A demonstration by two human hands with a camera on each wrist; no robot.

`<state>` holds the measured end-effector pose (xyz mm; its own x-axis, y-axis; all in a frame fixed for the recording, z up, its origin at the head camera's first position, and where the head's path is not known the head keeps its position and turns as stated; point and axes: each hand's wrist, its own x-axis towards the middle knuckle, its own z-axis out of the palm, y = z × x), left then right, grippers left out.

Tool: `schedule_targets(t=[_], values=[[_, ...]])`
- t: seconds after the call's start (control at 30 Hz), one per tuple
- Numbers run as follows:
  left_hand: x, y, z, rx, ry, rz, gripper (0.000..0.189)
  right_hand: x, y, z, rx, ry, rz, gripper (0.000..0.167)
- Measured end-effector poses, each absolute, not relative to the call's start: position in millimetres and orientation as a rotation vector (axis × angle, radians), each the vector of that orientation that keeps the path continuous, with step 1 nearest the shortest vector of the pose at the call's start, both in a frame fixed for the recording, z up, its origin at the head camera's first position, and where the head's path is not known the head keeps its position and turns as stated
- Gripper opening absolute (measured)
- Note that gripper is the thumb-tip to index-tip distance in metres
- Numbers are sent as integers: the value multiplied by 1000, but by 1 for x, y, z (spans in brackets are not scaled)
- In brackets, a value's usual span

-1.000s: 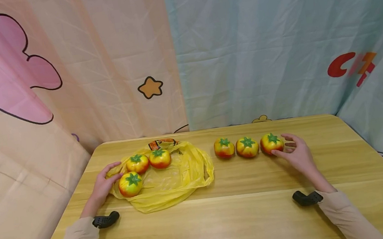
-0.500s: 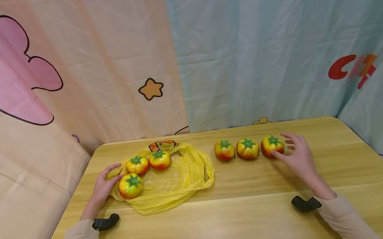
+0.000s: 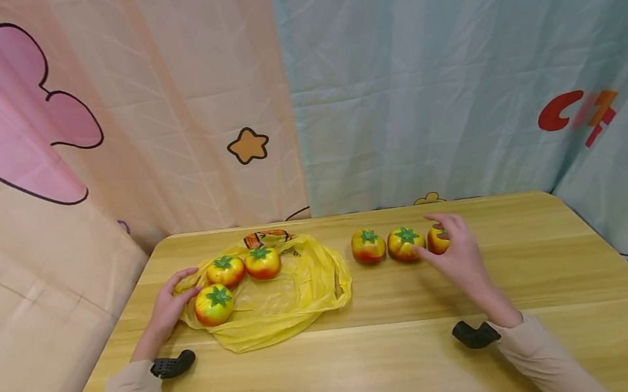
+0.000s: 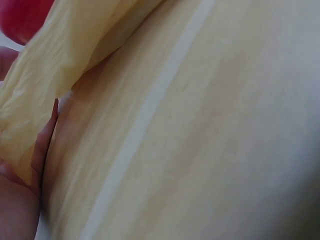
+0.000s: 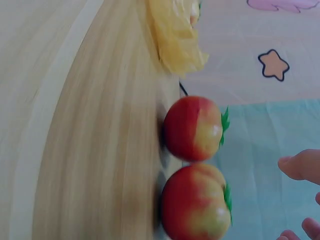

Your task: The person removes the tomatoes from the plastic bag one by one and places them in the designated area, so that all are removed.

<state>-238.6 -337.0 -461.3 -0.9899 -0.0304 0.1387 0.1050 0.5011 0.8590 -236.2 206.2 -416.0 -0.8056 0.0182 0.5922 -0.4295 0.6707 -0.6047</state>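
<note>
My left hand point(image 3: 168, 302) pinches the left edge of a crumpled yellow plastic bag point(image 3: 283, 326) that lies opened out on the table. In the left wrist view, thumb and fingers lie on either side of the thin bag point(image 4: 45, 95). Within the bag are the front tomato point(image 3: 214, 305) and two more behind it, all red and yellow with green star-shaped tops. My right hand point(image 3: 457, 250), fingers spread and holding nothing, hovers over the right end of a row of three tomatoes. It partly hides the rightmost tomato point(image 3: 435, 241); its thumb tip overlaps the middle tomato point(image 3: 403, 247).
At the row's left end stands another tomato point(image 3: 367, 248), just right of the bag. The wooden table point(image 3: 338, 378) ends at a patterned curtain point(image 3: 375, 115) behind. Black wrist cameras point(image 3: 174, 365) are strapped to both forearms.
My right hand has moved left from beside the rightmost tomato to over it, near the middle one. The left hand, bag and tomatoes have kept their places.
</note>
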Motion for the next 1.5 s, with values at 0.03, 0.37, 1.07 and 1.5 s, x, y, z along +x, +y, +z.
schedule_targets(t=[0.03,0.37,1.07,1.5], values=[[-239,-337,-461,-69,-2599,-1509,47,-236,202,-415,327,-2314,1040,60],[-238,-339,-459,-67,-2613,-1529,48,-239,161,-413,409,-2313,1172,59],[-240,-338,-461,-50,-2617,-1530,47,-234,92,-409,584,-2256,1281,56],[-241,-339,-460,-43,-2623,-1541,49,-241,60,-401,606,-2340,1487,58]])
